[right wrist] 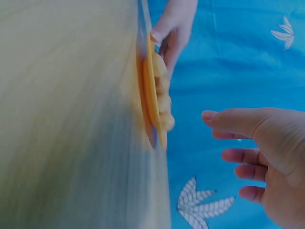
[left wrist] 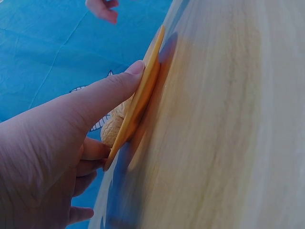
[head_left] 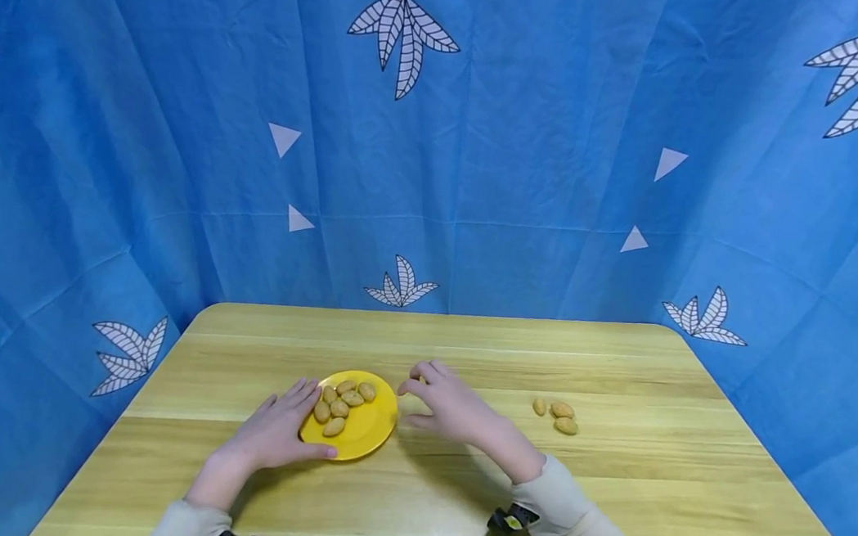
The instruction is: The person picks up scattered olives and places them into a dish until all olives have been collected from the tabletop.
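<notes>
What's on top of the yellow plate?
Seven tan nuts show on the yellow plate. The left hand covers part of its rim, so anything that might be under that hand can't be seen.

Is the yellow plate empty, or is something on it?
Not empty: several tan, nut-like pieces lie on the yellow plate, with part of it bare.

From above, my head view looks forward and down across the table (head_left: 649,484); my wrist views, low, closer and tilted sideways, share the yellow plate (head_left: 368,431) from left and right.
</notes>
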`<action>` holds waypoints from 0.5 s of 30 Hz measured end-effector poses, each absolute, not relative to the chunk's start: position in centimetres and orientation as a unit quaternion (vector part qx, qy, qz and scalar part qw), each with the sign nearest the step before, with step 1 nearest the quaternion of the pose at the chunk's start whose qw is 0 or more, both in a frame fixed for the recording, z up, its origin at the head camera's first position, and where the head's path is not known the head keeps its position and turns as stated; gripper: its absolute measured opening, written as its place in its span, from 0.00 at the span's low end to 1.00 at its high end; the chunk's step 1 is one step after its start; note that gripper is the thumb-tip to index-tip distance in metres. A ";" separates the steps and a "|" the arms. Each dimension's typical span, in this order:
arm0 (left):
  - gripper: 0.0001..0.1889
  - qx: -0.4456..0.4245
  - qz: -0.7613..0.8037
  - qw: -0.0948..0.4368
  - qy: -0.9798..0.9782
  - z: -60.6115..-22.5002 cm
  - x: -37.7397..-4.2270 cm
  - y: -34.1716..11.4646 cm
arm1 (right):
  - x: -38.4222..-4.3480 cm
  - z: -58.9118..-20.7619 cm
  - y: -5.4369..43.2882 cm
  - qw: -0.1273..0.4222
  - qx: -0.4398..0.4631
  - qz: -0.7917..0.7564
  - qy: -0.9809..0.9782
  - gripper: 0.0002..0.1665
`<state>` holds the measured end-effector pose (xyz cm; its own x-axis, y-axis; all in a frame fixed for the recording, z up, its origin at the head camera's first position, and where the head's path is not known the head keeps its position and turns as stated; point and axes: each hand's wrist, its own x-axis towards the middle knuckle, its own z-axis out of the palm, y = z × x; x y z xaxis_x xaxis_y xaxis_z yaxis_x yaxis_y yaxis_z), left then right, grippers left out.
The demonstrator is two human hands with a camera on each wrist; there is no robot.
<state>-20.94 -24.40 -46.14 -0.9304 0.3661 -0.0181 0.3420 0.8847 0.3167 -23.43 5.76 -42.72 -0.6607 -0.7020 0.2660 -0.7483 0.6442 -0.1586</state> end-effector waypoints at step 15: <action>0.58 0.177 0.163 0.044 0.970 -46.2 -20.9 -24.4 | -23.3 -43.0 12.0 0.150 0.354 0.122 -0.915 0.19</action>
<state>-20.90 -24.38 -46.16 -0.9332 0.3584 -0.0271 0.3298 0.8837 0.3321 -23.32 12.00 -43.02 -0.7045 -0.6113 0.3605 -0.6843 0.7198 -0.1167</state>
